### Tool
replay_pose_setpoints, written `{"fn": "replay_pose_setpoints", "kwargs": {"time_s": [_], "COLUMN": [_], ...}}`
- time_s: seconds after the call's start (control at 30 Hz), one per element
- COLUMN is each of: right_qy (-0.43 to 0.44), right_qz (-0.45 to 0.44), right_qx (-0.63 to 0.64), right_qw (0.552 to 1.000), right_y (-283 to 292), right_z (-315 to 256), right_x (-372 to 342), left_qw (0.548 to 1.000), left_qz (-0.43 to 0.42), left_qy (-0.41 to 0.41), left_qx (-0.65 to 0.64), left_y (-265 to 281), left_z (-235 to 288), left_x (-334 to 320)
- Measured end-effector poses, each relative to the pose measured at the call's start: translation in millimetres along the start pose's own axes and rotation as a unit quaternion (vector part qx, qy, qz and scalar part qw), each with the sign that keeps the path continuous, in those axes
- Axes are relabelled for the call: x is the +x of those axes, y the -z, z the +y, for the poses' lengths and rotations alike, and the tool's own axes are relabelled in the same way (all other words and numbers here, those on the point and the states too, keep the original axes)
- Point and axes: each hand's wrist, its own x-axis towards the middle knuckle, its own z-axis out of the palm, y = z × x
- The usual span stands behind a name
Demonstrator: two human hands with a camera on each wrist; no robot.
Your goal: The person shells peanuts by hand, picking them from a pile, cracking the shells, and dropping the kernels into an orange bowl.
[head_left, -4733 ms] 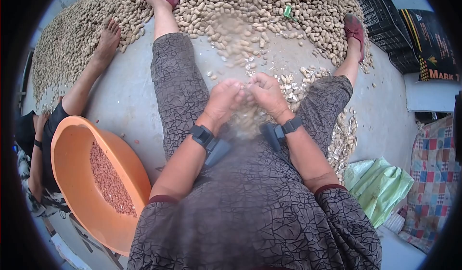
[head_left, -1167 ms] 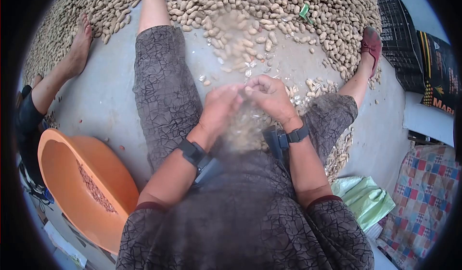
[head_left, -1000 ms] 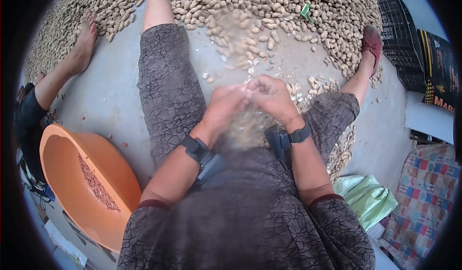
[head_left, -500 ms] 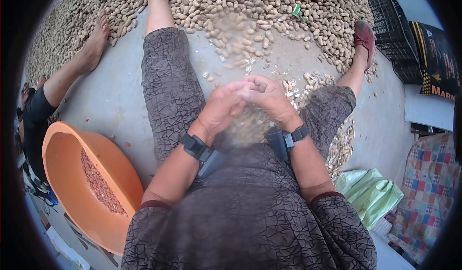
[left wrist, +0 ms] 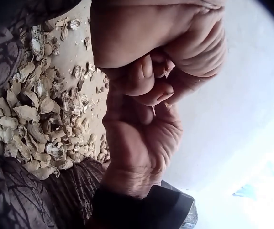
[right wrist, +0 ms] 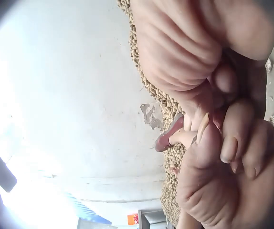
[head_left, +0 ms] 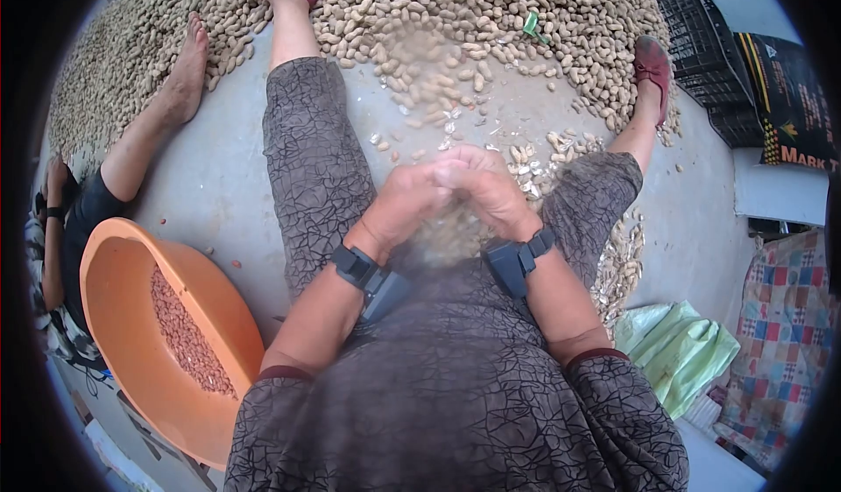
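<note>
In the head view my left hand (head_left: 403, 198) and right hand (head_left: 491, 190) meet above my lap, thumbs and fingertips together. The left wrist view shows the left hand (left wrist: 161, 43) with curled fingers against the right hand (left wrist: 137, 138). Between the fingers in the right wrist view is a small reddish bit, like a peanut kernel (right wrist: 218, 116); the fingers mostly hide what they hold. Broken peanut shells (left wrist: 36, 119) lie below, between my legs. Unshelled peanuts (head_left: 491, 10) form a large heap ahead of my hands.
An orange basin (head_left: 123, 317) holding reddish peanut kernels (head_left: 184, 334) stands at left, near another person's bare leg (head_left: 153, 128). At right are a black crate (head_left: 705, 63), a printed black sack (head_left: 788, 98), a pale green sack (head_left: 679, 352) and a checked cloth (head_left: 780, 317).
My hands have stayed together, with fingers working. Over the last half second they close in tighter, the fingers overlapping more. The head view has shifted slightly; basin and heap stay put.
</note>
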Motion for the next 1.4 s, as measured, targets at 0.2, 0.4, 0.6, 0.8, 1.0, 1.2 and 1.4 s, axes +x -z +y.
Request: {"fn": "replay_pose_setpoints", "kwargs": {"time_s": [0.2, 0.4, 0.6, 0.8, 1.0, 1.2, 1.4], "right_qy": [0.017, 0.000, 0.012, 0.020, 0.039, 0.027, -0.010], "right_qz": [0.018, -0.031, -0.047, -0.013, 0.041, 0.047, 0.050], "right_qx": [-0.066, 0.030, 0.002, -0.008, -0.059, -0.008, 0.017], "right_qw": [0.997, 0.999, 0.999, 1.000, 0.997, 0.999, 0.999], "right_y": [-3, -12, -13, -11, -10, -9, -16], "right_z": [-1, -10, -10, -6, 2, 4, -3], "right_x": [0, -5, -6, -6, -2, -1, -5], "left_qw": [0.999, 0.996, 0.998, 0.998, 0.999, 0.999, 0.998], "left_qz": [0.000, 0.014, 0.057, 0.001, 0.025, 0.037, 0.050], "left_qy": [-0.008, -0.015, -0.014, -0.054, -0.036, -0.027, -0.023], "left_qx": [-0.041, -0.092, -0.021, 0.031, 0.028, 0.023, 0.022], "left_y": [0, -12, -10, -12, -9, -9, -11], "left_z": [0, 8, 4, 10, 3, 3, -1], "left_x": [-3, -5, -1, -8, -7, -7, -6]}}
